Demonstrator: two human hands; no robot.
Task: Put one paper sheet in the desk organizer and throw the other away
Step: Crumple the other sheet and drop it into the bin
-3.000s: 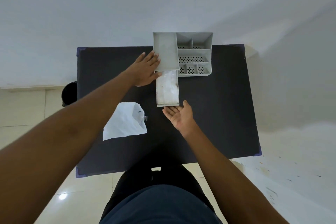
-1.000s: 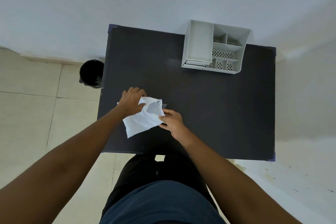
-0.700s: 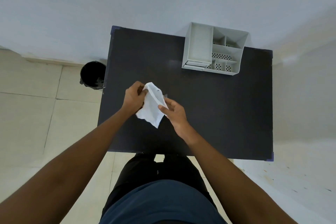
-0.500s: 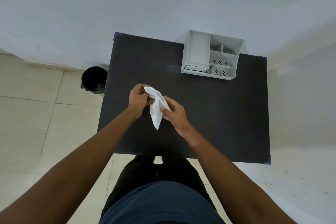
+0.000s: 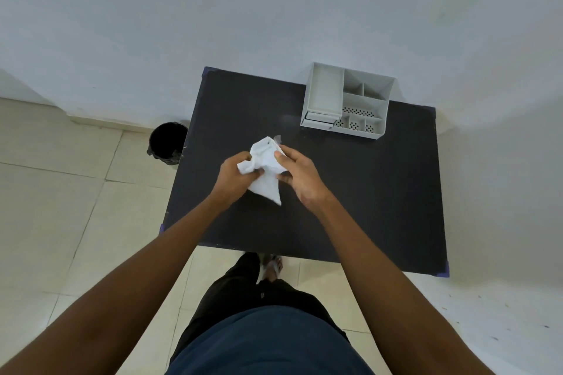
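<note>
The crumpled white paper sheet [image 5: 265, 168] sits bunched between my hands at the middle of the frame, lifted above the black rectangular counter [image 5: 380, 192]. My left hand [image 5: 236, 177] is closed around its left side, and my right hand [image 5: 297, 172] presses fingers onto its right side. I can read no writing on the paper. The grey plastic desk organizer [image 5: 347, 100], with perforated compartments, stands at the counter's far edge, upper right. A round black waste bin [image 5: 167, 143] stands on the tiled floor [image 5: 61, 207], left of the counter.
</note>
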